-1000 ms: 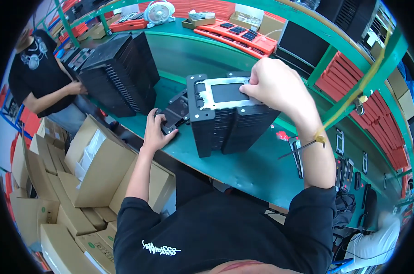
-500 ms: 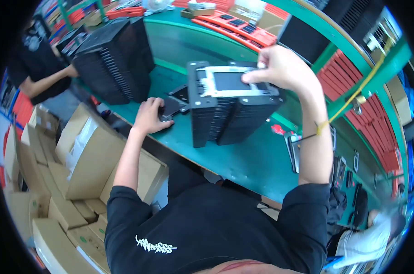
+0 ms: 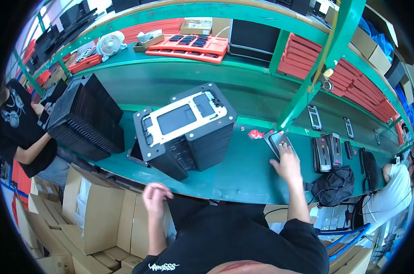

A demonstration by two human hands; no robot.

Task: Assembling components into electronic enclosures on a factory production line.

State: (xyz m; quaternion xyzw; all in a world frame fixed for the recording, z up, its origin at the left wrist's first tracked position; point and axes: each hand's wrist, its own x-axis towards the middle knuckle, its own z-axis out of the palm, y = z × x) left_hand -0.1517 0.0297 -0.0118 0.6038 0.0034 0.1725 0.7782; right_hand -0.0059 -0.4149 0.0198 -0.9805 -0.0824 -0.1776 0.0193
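1. The right hand (image 3: 287, 165) lies flat on the green workbench (image 3: 243, 176), fingertips touching a small dark device (image 3: 277, 139) by a green post (image 3: 313, 80).
2. The left hand (image 3: 155, 197) hangs loosely curled and empty off the bench's near edge, above cardboard boxes (image 3: 97, 219).
3. A stack of black trays (image 3: 186, 132) stands between the hands, a white frame on top.
4. A second, tilted black stack (image 3: 86, 119) sits further left, beside a person in a black shirt (image 3: 15, 132).
5. Red trays (image 3: 188, 45) and a white fan (image 3: 110, 44) sit on the shelf behind.
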